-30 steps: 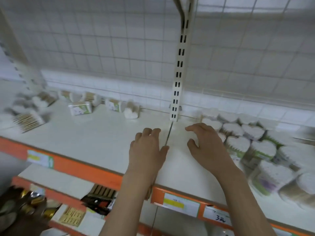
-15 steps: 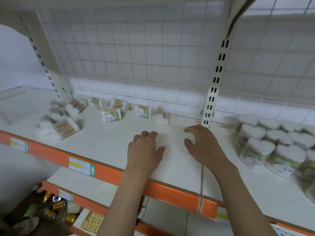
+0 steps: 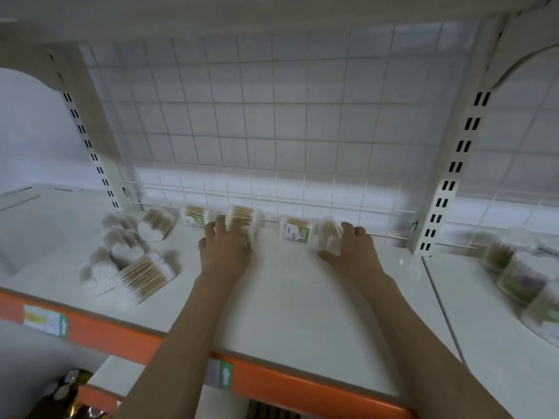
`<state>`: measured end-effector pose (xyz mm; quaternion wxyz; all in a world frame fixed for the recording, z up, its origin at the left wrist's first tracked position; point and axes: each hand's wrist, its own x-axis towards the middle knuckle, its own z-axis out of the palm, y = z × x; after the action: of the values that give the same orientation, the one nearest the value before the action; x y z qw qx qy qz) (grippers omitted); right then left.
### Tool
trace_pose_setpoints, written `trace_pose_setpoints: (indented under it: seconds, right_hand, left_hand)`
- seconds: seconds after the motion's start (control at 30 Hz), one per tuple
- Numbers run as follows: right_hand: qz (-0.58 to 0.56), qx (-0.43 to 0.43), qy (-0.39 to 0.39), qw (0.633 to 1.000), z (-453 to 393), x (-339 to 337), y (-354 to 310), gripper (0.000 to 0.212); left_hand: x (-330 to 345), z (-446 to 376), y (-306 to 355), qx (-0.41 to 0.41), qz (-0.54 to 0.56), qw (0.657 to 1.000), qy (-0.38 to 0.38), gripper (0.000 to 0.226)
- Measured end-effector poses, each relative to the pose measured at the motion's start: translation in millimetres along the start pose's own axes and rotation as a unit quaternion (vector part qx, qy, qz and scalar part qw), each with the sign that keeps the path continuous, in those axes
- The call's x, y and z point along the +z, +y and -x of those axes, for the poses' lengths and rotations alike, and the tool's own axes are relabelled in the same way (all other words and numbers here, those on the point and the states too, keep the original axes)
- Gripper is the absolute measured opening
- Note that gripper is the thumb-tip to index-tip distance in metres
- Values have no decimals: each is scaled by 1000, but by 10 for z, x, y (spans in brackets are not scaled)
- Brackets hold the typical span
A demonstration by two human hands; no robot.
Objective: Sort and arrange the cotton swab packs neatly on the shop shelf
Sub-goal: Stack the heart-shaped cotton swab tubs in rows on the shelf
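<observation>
Head view, blurred: swab packs at back of white shelf (image 3: 290,313), clear tubs of wooden-stick swabs, some with green labels. My left hand (image 3: 223,252) has fingers curled onto one pack (image 3: 243,217); my right hand (image 3: 352,247) cups a heart-shaped pack (image 3: 328,235), with a green-label pack (image 3: 295,232) just beside it. More packs (image 3: 133,258) lie jumbled at left, others (image 3: 520,276) at right past the slotted upright (image 3: 447,182). Orange shelf edge (image 3: 287,385) in front.

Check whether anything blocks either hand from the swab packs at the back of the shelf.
Nothing visible does. The left hand already touches a swab pack, and the right hand reaches the heart-shaped pack. Motion blur hides the exact grip.
</observation>
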<state>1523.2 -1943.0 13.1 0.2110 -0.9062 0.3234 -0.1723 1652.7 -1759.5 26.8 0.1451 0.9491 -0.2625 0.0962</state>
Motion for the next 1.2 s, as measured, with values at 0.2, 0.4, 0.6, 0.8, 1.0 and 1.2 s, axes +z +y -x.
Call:
trace_pose_setpoints:
  seconds: [0.2, 0.4, 0.6, 0.8, 1.0, 1.2]
  right_hand:
    - [8, 58, 19, 998, -131, 283, -72, 70]
    - [0, 50, 45, 998, -152, 345, -64, 56]
    - [-47, 60, 64, 995, -79, 214, -49, 59]
    - [-96, 28, 131, 986, 284, -145, 111, 53]
    - [-122, -33, 176, 976, 879, -647, 440, 56]
    - [-113, -28, 213, 970, 1498, -1191, 984, 51]
  left_hand:
    - [157, -171, -271, -34, 68, 997, -30, 76]
    - [200, -148, -283, -38, 87, 995, -25, 61]
    - [145, -8, -159, -51, 160, 986, -10, 55]
    - [60, 388, 247, -43, 268, 962, 30, 58]
    - [-29, 911, 834, 41, 258, 963, 72, 51]
    - [2, 1455, 1589, 172, 258, 947, 81, 51]
